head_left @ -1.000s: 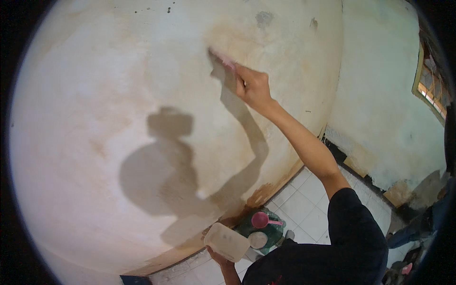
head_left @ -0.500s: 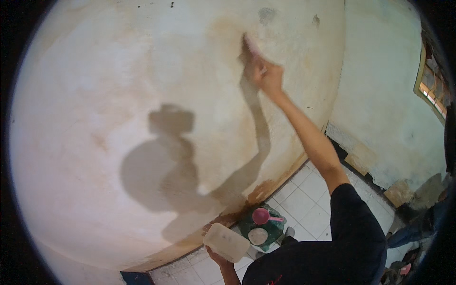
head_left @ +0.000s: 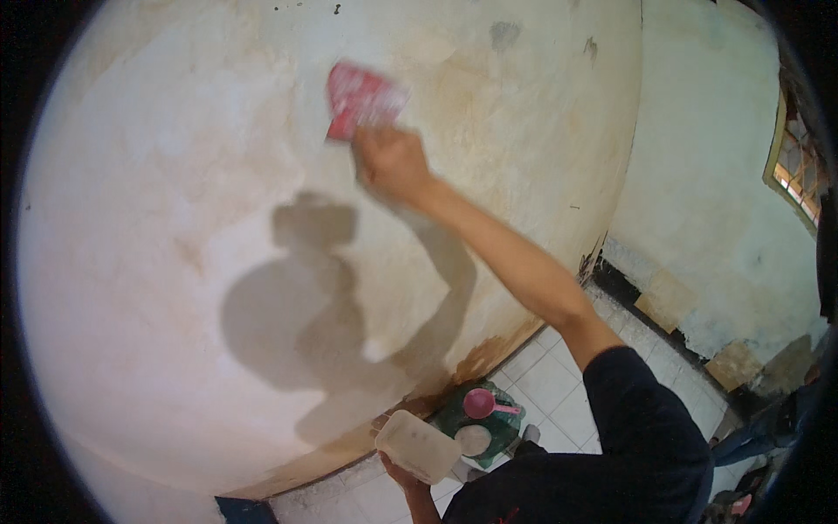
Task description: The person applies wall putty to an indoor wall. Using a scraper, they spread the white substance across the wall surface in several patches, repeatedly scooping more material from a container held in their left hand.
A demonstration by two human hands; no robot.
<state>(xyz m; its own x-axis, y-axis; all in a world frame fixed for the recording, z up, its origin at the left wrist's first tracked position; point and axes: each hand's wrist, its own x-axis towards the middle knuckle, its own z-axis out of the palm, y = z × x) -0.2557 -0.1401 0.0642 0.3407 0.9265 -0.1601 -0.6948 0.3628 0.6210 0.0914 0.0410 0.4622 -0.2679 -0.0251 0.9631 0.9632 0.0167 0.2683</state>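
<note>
R grip [head_left: 390,164] w/ scraper [head_left: 362,94], corner [head_left: 637,113] well apart

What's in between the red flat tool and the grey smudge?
Only bare, tan-stained wall lies between the red flat tool and grey smudge, in the head view.

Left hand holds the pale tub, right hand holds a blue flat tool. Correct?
Not quite: the flat tool in the right hand is red with whitish smears, not blue, as the head view shows. The left hand does hold the pale tub.
</note>
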